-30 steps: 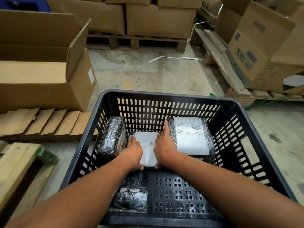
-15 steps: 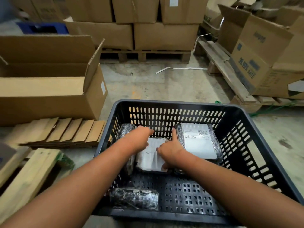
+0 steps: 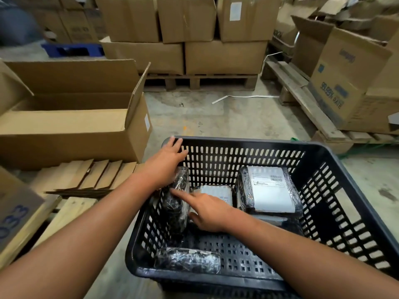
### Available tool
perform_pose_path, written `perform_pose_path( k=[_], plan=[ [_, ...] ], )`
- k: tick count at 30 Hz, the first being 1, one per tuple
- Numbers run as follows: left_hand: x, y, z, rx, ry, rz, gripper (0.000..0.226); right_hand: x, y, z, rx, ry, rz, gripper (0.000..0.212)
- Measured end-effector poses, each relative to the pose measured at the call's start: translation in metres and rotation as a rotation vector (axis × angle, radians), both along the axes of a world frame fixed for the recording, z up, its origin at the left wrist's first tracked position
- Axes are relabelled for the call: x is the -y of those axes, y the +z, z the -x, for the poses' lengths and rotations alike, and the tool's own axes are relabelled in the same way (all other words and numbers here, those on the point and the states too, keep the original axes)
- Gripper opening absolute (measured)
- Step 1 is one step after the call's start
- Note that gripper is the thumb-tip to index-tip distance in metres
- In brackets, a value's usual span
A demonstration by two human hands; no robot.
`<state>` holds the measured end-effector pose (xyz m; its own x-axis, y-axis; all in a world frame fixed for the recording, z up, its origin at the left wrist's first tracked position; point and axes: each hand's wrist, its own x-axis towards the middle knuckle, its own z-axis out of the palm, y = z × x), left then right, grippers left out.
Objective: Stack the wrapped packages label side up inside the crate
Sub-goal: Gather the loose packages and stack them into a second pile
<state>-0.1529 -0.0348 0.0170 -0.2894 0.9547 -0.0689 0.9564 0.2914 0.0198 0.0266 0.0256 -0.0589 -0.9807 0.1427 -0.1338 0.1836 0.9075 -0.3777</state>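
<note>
A black slotted plastic crate (image 3: 244, 141) stands on the floor in front of me. Inside, a wrapped package (image 3: 271, 190) lies label up at the right, on top of another. A second label-up package (image 3: 218, 192) lies in the middle, partly under my right hand (image 3: 208, 210), whose index finger points left and touches a dark package (image 3: 178, 199) leaning on its edge against the left wall. Another dark package (image 3: 187, 260) lies at the near wall. My left hand (image 3: 167, 159) hovers with fingers spread at the crate's far left corner, above the leaning package.
An open cardboard box (image 3: 71, 117) and flattened cardboard (image 3: 86, 178) lie to the left of the crate. Wooden pallets with stacked boxes (image 3: 207, 33) stand behind and at the right (image 3: 349, 83). Bare concrete floor lies beyond the crate.
My left hand has lifted off the middle package and moved up to the crate's far left corner. My right hand has slid left, its finger now on the leaning dark package.
</note>
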Motion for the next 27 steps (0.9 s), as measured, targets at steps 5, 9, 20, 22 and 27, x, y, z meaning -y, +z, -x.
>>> perform_pose_path(
  k=[5,9,20,22,27],
  plan=[
    [0.022,-0.009,0.001,0.278,0.311,0.051,0.102,0.003,-0.005,0.004,-0.076,-0.132,0.087,0.080],
    [0.022,-0.013,0.004,0.362,0.341,-0.039,0.102,0.012,-0.021,0.012,-0.238,-0.315,0.247,0.065],
    [0.021,-0.006,-0.003,0.398,0.362,-0.040,0.108,-0.006,-0.023,0.004,-0.381,-0.524,0.613,0.052],
    [0.021,-0.004,-0.004,0.406,0.370,-0.051,0.107,-0.018,-0.015,0.000,-0.377,-0.587,0.717,0.051],
    [0.024,-0.003,-0.006,0.419,0.372,-0.056,0.105,-0.045,0.011,-0.022,-0.360,-0.606,0.874,0.059]
  ],
)
